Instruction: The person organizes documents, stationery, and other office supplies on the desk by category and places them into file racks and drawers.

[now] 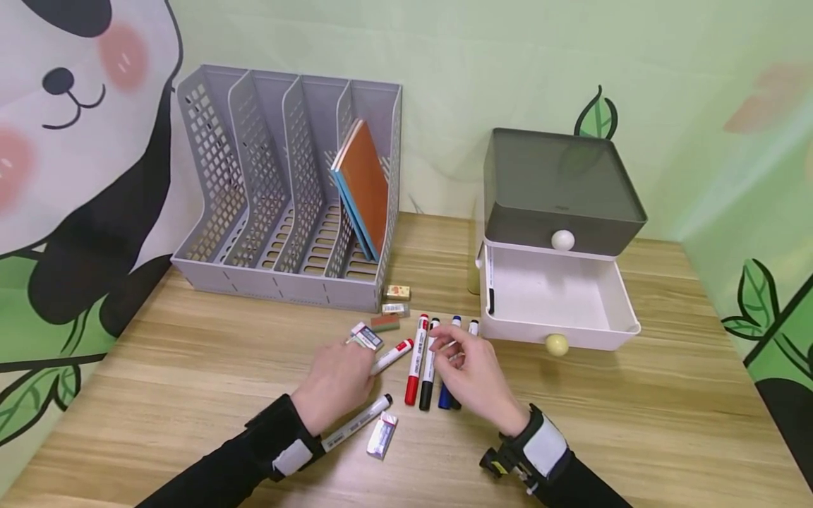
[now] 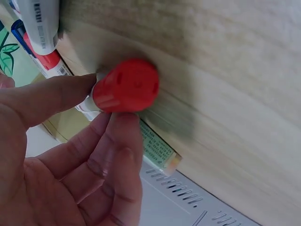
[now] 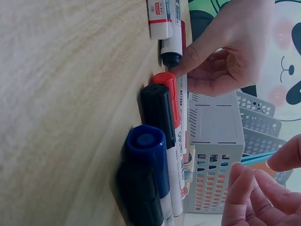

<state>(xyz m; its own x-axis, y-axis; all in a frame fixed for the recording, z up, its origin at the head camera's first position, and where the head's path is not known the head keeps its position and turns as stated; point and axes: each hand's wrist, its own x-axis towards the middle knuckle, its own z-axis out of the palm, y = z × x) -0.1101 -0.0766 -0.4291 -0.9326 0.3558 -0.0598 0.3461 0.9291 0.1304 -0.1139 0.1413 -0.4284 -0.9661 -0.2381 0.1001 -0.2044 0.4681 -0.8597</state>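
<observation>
My left hand [image 1: 336,384] pinches a red-and-white marker [image 1: 392,356] low over the table. Its red cap [image 2: 129,87] faces the camera in the left wrist view, thumb and fingers right at it. Beside it lies a row of markers: a red one [image 1: 416,360], a black one [image 1: 428,374], a blue one [image 1: 444,396] and another black one [image 3: 136,193]. Over this row hovers my right hand [image 1: 473,370], fingers loosely bent and holding nothing, partly hiding the markers. Another black-capped marker [image 1: 358,422] and an eraser [image 1: 382,435] lie in front of the left hand.
Several erasers, one in a blue-and-white sleeve [image 1: 366,336], lie before a grey file rack [image 1: 286,288] that holds notebooks [image 1: 365,190]. At the right stands a drawer box [image 1: 565,176], its lower white drawer [image 1: 549,282] pulled out with a marker along its left side.
</observation>
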